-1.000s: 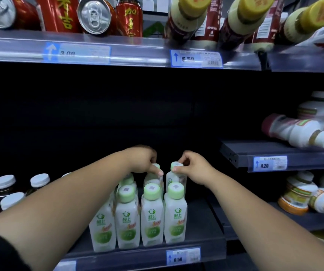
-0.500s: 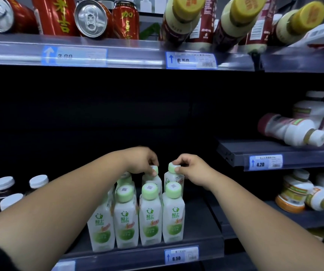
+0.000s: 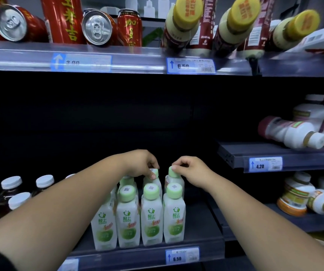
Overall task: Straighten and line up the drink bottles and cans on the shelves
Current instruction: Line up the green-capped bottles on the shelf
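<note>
1. My left hand [image 3: 140,163] pinches the cap of a second-row bottle [image 3: 151,180]; my right hand [image 3: 193,172] pinches the cap of the neighbouring bottle [image 3: 174,181].
2. Both stand just behind the 4 front bottles [image 3: 151,222] lining the front edge of the shelf [image 3: 200,222], toward its right end.
3. I judge this step is squaring row 2: slide each bottle upright, base flat, label forward, snug behind the front caps without toppling them.

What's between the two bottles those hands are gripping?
Nothing: the head view shows only a dark gap between the left bottle and the right bottle.
</note>
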